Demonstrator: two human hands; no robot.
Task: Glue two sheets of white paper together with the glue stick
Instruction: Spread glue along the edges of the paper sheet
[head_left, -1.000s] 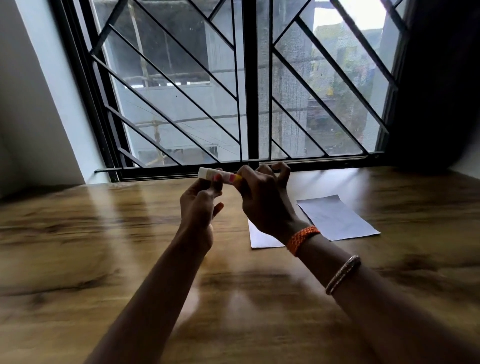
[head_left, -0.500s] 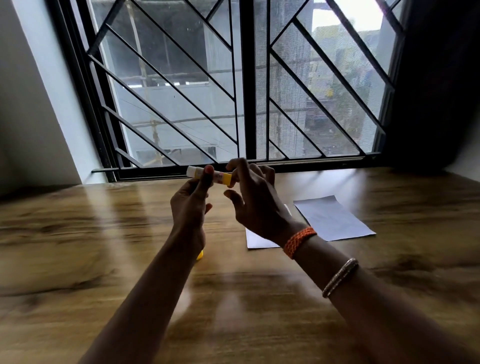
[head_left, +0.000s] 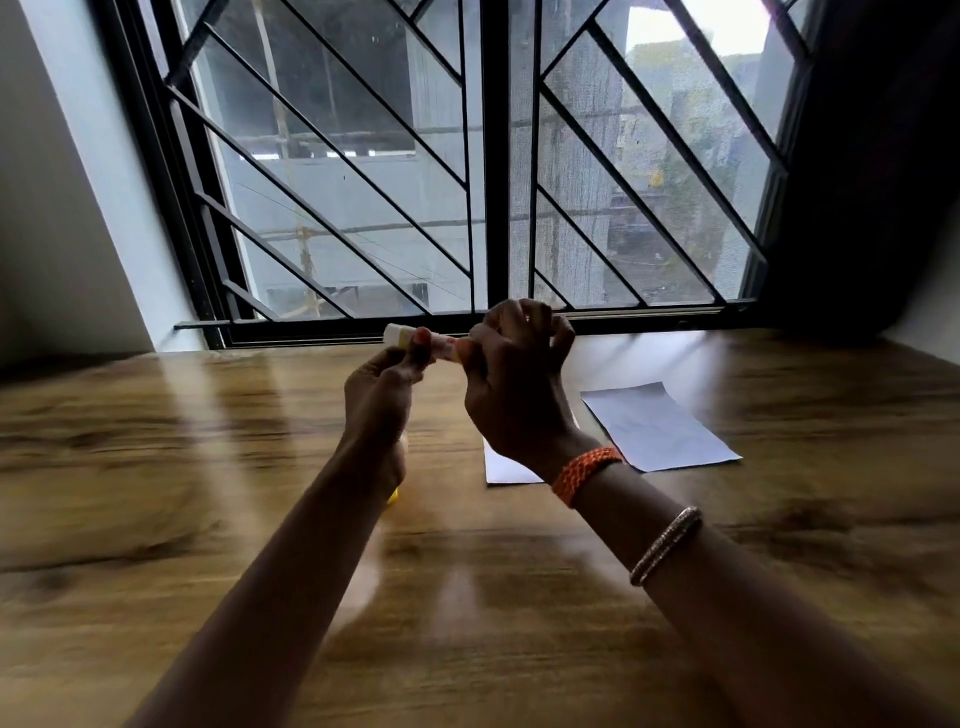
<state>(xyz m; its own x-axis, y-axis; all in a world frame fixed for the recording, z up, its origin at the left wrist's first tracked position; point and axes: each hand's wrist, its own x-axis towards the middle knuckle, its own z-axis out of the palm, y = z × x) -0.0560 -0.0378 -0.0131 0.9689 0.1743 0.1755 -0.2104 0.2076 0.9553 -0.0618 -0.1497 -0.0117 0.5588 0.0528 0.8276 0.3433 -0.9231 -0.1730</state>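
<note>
1. Left hand (head_left: 382, 387) raised above the table (head_left: 156, 493), fingertips pinched on the glue stick (head_left: 421, 340) near its middle; thumb with a red nail on top of the tube.
2. Right hand (head_left: 511, 379) also raised, just beside the left; thumb and fingers closed around the stick's right end, other fingers curled.
3. Glue stick lies roughly level between both hands, in the air in front of the window (head_left: 467, 171); white end sticks out past the left hand, yellow-orange part at the right-hand side. Blurred, so cannot tell which end is the cap end.
4. Small yellow thing (head_left: 393, 495) on the table, mostly hidden behind the left wrist; cannot tell what it is.
5. Two paper sheets flat on the table, to the right of the hands: right sheet (head_left: 657, 428) fully seen, left sheet (head_left: 506, 467) mostly hidden behind the right wrist. Whether their edges touch is hidden by the hand.
6. Neither hand touches the paper.
7. Right wrist wears an orange band (head_left: 584, 473); metal bangle (head_left: 665, 545) further down the forearm.
8. Wooden table, glossy, window reflections on it; window has a black diagonal grille.
</note>
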